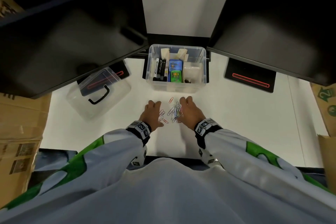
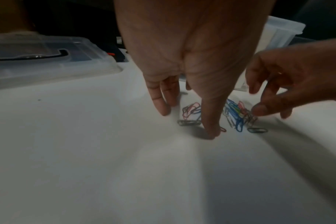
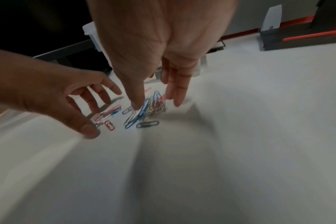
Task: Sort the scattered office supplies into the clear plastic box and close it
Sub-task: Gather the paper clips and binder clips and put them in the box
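Note:
Several coloured paper clips (image 1: 172, 112) (image 2: 233, 116) (image 3: 142, 112) lie scattered on the white table between my hands. My left hand (image 1: 151, 112) (image 2: 186, 112) stands at their left, fingers straight and pointing down, thumb tip touching the table. My right hand (image 1: 189, 109) (image 3: 155, 103) hovers at their right, fingers extended over the pile, holding nothing. The clear plastic box (image 1: 204, 71) stands open just beyond, holding black markers (image 1: 160, 69), blue and green small boxes (image 1: 175, 72) and other supplies.
The box's clear lid (image 1: 116, 94) (image 2: 98, 60) with a black handle lies to the left. Two black monitors (image 1: 72, 29) hang overhead, their bases (image 1: 249, 76) on the table. Cardboard boxes (image 1: 18, 123) flank both sides.

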`<action>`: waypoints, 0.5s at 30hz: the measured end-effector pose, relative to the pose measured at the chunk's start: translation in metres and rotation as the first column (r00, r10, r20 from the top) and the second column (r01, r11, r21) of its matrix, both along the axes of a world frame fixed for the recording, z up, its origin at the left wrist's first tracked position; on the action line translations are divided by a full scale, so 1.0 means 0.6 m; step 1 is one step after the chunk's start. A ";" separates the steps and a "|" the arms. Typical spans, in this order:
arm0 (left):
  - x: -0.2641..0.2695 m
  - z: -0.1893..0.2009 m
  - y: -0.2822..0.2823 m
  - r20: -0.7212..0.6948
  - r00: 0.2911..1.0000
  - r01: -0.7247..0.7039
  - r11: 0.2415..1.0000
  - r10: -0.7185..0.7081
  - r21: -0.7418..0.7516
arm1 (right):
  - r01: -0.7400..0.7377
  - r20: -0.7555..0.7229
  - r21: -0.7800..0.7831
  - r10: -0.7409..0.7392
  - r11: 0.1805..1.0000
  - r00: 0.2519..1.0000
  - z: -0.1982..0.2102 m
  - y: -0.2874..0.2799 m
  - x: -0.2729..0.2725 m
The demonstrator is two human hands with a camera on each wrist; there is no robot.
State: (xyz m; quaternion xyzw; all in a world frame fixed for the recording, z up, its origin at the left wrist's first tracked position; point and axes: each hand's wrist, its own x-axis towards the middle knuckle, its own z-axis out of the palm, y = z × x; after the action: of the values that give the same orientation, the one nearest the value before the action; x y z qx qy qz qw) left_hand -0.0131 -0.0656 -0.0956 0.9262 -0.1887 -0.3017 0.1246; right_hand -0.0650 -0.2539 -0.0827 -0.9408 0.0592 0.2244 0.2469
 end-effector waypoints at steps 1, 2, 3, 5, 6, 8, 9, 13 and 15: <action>0.002 -0.001 0.002 0.009 1.000 0.010 1.000 -0.010 0.013 | -0.004 -0.017 -0.021 0.004 1.000 1.000 -0.001 -0.006 0.003; 0.002 -0.002 0.003 0.013 1.000 0.014 1.000 -0.014 0.011 | -0.040 -0.053 -0.050 0.038 0.998 0.998 -0.003 -0.009 0.004; 0.002 -0.005 0.002 0.008 1.000 0.016 1.000 -0.016 -0.002 | -0.097 -0.095 -0.083 0.089 0.992 0.991 -0.007 -0.011 0.006; -0.003 -0.008 -0.005 -0.004 1.000 0.023 0.999 -0.024 -0.038 | -0.189 -0.141 -0.104 0.174 0.976 0.975 -0.011 -0.002 0.005; -0.005 -0.008 -0.010 -0.005 1.000 0.026 0.998 -0.026 -0.052 | -0.201 -0.138 -0.082 0.189 0.976 0.972 -0.013 0.005 0.005; -0.008 -0.007 -0.023 -0.020 1.000 0.018 0.997 -0.020 -0.077 | -0.209 -0.098 -0.040 0.204 0.977 0.974 -0.015 0.018 0.007; -0.009 -0.006 -0.028 -0.030 0.999 0.014 0.996 -0.017 -0.090 | -0.212 -0.066 -0.033 0.209 0.977 0.976 -0.016 0.022 0.008; -0.007 -0.006 -0.044 -0.034 0.999 0.037 0.992 -0.041 -0.124 | -0.248 -0.022 -0.023 0.247 0.969 0.969 -0.013 0.026 0.014; -0.003 -0.003 -0.049 -0.019 0.996 0.080 0.992 -0.082 -0.098 | -0.283 -0.026 -0.033 0.282 0.959 0.959 -0.010 0.025 0.017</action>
State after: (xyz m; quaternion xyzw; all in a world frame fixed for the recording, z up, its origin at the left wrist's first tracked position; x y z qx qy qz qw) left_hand -0.0147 -0.0952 -0.0977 0.9070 -0.2392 -0.3078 0.1593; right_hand -0.0549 -0.2388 -0.0887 -0.9416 -0.0688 0.2663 0.1945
